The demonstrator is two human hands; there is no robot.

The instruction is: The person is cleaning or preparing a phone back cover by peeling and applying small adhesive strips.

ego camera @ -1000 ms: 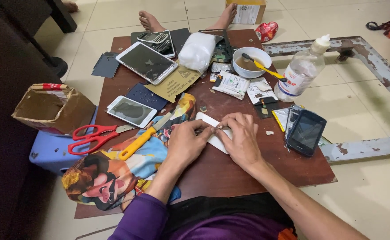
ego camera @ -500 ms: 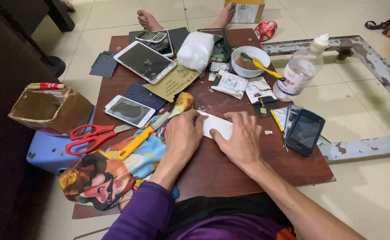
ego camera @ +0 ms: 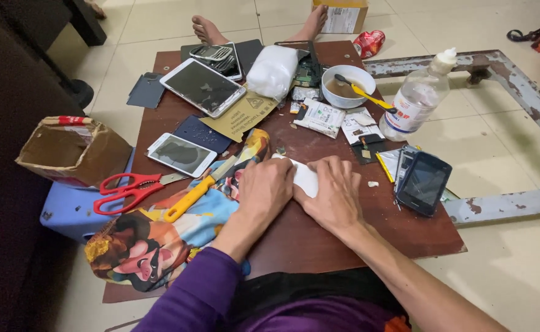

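Note:
Both my hands press on a small white flat object (ego camera: 305, 178) in the middle of the low brown table (ego camera: 368, 227). My left hand (ego camera: 265, 190) covers its left end, fingers curled over it. On its right end lies my right hand (ego camera: 331, 193). Most of the white object is hidden under the two hands. A colourful printed cloth (ego camera: 159, 237) lies just left of my left hand, with a yellow-handled knife (ego camera: 196, 190) on it.
Red scissors (ego camera: 128, 187), a white phone (ego camera: 180, 154), a tablet (ego camera: 202, 86), a black phone (ego camera: 424, 181), a bowl with a yellow spoon (ego camera: 347, 86) and a clear bottle (ego camera: 414, 98) crowd the table. A torn cardboard box (ego camera: 73, 150) sits left on a blue stool. Another person's bare feet (ego camera: 208, 27) rest beyond.
My hands have closed in over the white object, pressing it flatter against the table, so less of it shows. The camera has shifted slightly closer.

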